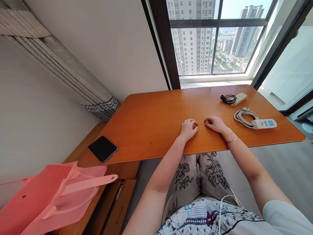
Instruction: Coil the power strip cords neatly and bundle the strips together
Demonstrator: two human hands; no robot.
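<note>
My left hand (189, 129) rests on the brown wooden table (151, 120) near its front edge, fingers loosely curled in with nothing visible in them. A short gap to the right, my right hand (215, 124) also lies on the tabletop, its fingers bent inward and holding nothing that I can see. Nearest to the right hand is a white power strip (264, 124) with a coiled white cable (241, 117) and plug. Behind it lies a cream power strip (240, 98) with a coiled black cable (228, 99).
A black-screened tablet (103, 148) lies at the table's left end. Beside it, a pink open bag (56, 192) with a strap stands over a wooden cabinet (122, 202). A gathered curtain (73, 71) hangs at left; a window (215, 42) is behind the table.
</note>
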